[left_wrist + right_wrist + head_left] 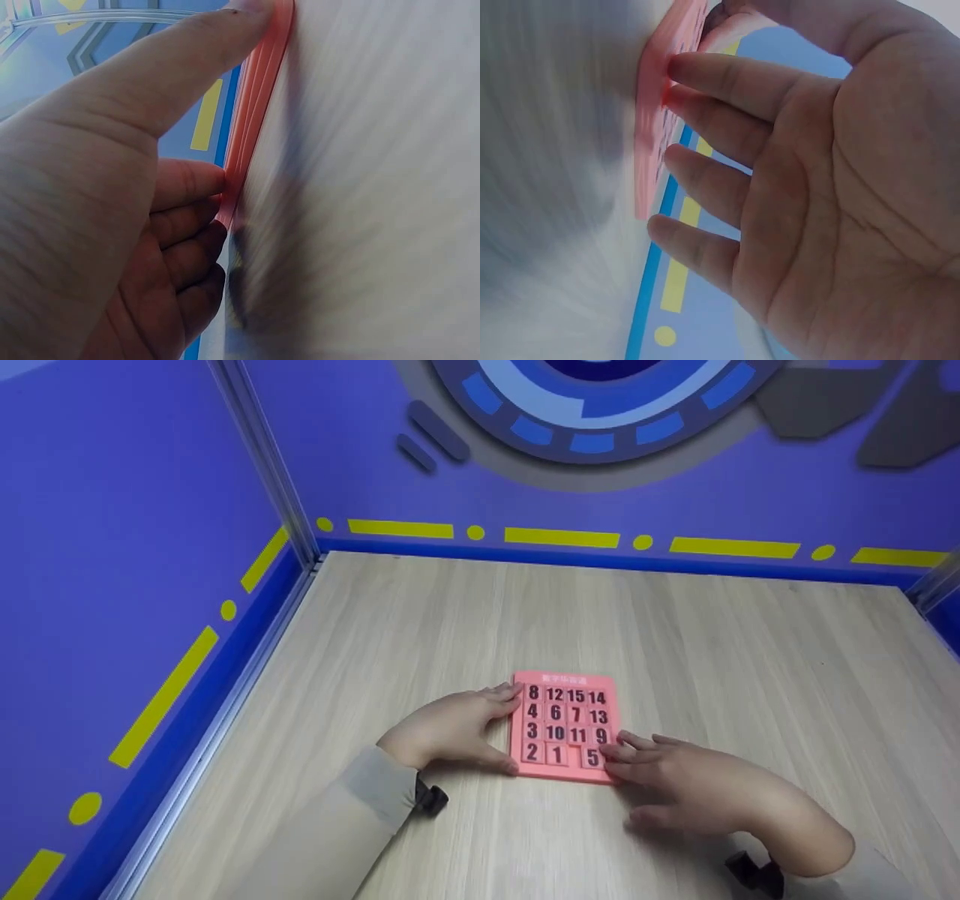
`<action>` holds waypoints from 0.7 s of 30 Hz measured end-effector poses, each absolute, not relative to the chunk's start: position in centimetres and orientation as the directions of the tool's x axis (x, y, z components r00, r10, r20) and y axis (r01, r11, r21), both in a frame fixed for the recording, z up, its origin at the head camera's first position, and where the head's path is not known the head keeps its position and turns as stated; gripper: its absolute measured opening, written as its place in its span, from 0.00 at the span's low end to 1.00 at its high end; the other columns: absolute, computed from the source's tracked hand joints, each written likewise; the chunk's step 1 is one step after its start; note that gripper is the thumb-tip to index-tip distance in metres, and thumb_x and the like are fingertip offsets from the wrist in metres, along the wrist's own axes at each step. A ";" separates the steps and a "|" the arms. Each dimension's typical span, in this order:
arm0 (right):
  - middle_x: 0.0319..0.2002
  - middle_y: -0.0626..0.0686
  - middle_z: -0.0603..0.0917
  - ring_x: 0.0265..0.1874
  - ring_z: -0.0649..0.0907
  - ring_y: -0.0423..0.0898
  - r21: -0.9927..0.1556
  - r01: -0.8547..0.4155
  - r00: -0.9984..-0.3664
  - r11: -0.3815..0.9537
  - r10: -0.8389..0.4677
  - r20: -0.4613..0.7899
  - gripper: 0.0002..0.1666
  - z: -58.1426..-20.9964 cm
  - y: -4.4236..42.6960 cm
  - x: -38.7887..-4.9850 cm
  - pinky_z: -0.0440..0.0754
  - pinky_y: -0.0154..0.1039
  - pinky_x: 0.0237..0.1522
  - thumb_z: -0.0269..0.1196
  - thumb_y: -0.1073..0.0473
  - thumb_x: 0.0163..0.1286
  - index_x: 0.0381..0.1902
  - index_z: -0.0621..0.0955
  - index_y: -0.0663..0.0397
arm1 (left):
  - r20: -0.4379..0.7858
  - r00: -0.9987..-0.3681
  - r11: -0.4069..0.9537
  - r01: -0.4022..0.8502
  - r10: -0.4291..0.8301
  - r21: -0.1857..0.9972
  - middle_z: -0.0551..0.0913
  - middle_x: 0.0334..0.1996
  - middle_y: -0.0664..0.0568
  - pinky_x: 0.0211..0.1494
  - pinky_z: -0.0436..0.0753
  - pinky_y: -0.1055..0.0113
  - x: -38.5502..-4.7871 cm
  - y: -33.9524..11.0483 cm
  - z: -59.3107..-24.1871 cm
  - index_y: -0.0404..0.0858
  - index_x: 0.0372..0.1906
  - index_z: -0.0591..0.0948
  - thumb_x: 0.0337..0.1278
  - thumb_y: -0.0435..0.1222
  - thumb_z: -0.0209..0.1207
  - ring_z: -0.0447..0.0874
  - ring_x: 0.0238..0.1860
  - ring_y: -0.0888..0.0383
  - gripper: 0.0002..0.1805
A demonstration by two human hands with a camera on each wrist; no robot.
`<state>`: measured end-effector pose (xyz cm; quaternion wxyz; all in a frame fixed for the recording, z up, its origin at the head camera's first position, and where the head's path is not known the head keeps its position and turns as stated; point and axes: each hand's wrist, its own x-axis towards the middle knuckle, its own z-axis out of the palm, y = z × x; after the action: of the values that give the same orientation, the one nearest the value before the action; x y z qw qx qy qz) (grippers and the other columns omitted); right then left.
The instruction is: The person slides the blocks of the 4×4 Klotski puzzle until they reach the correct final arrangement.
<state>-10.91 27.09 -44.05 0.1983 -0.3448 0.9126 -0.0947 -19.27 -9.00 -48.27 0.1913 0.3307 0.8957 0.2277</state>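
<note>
The left hand (454, 729), spread wide, rests against the left side of the pink number puzzle (566, 726), flat on the bench (420, 622), well apart from its far and left edges. The right hand (690, 784), fingers extended, gripping nothing, touches the puzzle's right side; a slanted push could jam the 5 tile (592, 757).

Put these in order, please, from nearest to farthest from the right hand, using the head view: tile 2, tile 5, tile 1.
1. Tile 5: bottom row, right end, beside the right hand.
2. Tile 1: bottom row, second from left.
3. Tile 2: bottom row, left end.
</note>
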 end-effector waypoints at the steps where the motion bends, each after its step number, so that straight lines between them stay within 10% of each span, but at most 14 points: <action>1: 0.85 0.54 0.77 0.87 0.72 0.63 -0.313 -0.594 -0.681 0.742 -0.670 -0.295 0.45 -44.1 27.1 -11.0 0.69 0.75 0.86 0.69 0.34 0.79 0.83 0.78 0.50 | -0.192 -0.708 0.678 0.507 0.680 0.533 0.56 0.93 0.57 0.98 0.58 0.56 -19.3 -9.0 -48.3 0.43 0.90 0.66 0.59 0.60 0.81 0.53 0.94 0.56 0.60; 21: 0.88 0.49 0.71 0.89 0.69 0.61 -0.383 -0.618 -0.655 0.687 -0.719 -0.232 0.43 -45.0 27.0 -11.4 0.66 0.72 0.88 0.69 0.37 0.80 0.86 0.75 0.41 | -0.203 -0.707 0.686 0.506 0.677 0.523 0.54 0.94 0.59 0.98 0.57 0.56 -19.4 -9.0 -48.6 0.44 0.90 0.64 0.59 0.61 0.81 0.52 0.95 0.56 0.61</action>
<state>-11.37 27.02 -44.98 0.1854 -0.3716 0.8994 -0.1360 -19.40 -8.97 -48.58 0.1942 0.3298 0.8973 0.2201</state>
